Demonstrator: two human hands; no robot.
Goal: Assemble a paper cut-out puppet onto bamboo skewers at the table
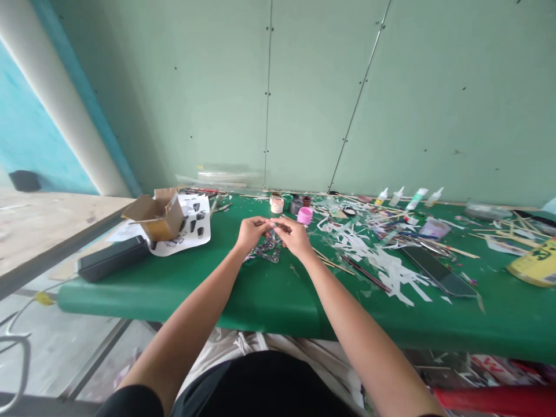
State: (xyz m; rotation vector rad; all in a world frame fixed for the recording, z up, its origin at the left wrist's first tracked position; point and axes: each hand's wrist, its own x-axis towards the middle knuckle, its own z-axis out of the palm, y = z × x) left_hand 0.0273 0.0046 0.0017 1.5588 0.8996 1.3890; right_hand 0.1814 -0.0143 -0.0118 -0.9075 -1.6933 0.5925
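My left hand (252, 233) and my right hand (294, 234) meet above the middle of the green table. Their fingertips are pinched together and touching. Whatever lies between them is too small and blurred to name. On the green cover just beneath my fingers is a dark, glittering, openwork piece (273, 255), partly hidden by my hands. A pink paint jar (304, 216) stands just beyond my right hand. Behind the hands are more small jars: a pale one (277, 204), a green one (287, 201) and a dark grey one (296, 205).
An open cardboard box (163, 223), a printed sheet (202, 231) and a dark grey case (113, 259) are at left. To the right lie white paper strips (393, 269), thin sticks (334, 263), a phone (436, 271), glue bottles (417, 198) and a yellow packet (534, 265).
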